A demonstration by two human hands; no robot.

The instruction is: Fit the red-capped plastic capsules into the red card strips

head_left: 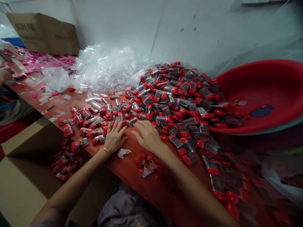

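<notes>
My left hand (115,137) lies flat on the red-brown table (132,170), fingers spread, touching small red-labelled clear packets (91,130) at the table's front-left edge. My right hand (148,135) rests palm down beside it, fingertips at the foot of a big heap of red-capped clear tubes (175,97). Neither hand grips anything. One printed packet (146,164) lies under my right forearm. A crumpled white scrap (123,152) sits between my wrists.
An open cardboard box (35,157) below the table's left edge holds several packets. A red plastic basin (260,94) is tilted at the right. A pile of clear empty tubes (106,67) lies behind, with a cardboard box (44,33) and another person's hand (4,74) at far left.
</notes>
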